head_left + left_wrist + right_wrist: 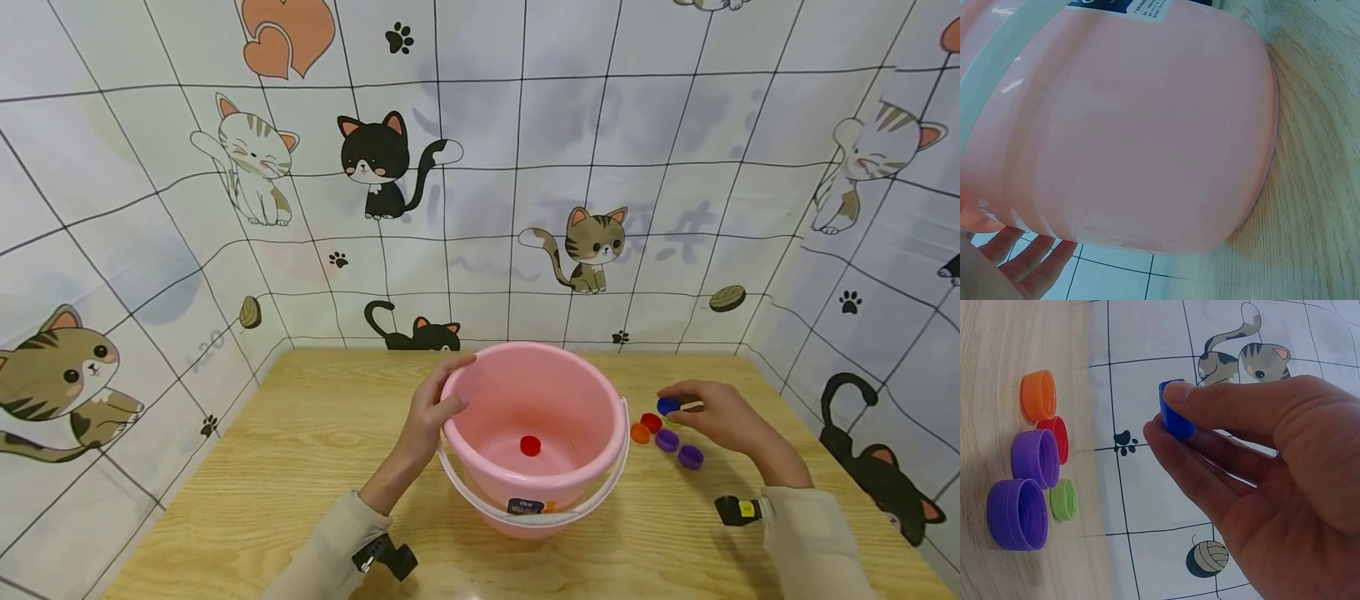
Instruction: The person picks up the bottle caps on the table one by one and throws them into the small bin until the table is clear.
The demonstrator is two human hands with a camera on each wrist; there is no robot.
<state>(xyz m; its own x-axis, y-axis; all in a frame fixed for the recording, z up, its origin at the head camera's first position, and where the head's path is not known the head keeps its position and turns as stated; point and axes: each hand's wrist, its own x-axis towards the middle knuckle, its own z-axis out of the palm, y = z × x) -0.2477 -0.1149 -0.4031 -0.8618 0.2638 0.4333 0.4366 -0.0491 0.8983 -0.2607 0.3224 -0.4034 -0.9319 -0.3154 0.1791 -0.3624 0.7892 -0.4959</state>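
Note:
A pink bucket (525,492) stands upright on the table, tilted little if at all, with a red bottle cap (530,446) on its bottom. My left hand (431,412) grips the bucket's left rim, thumb inside; in the left wrist view its fingers (1038,262) lie along the outer wall. To the right of the bucket my right hand (716,414) pinches a blue bottle cap (1175,409) between thumb and fingers, raised above the table. Below it lie an orange cap (1039,395), a red cap (1055,440), two purple caps (1035,458) and a green cap (1064,500).
The bucket's white handle (540,518) hangs down across its front. Under everything is a wood-grain table (322,433). A white cloth (480,208) with grid lines and cartoon cats rises behind the table and along both sides.

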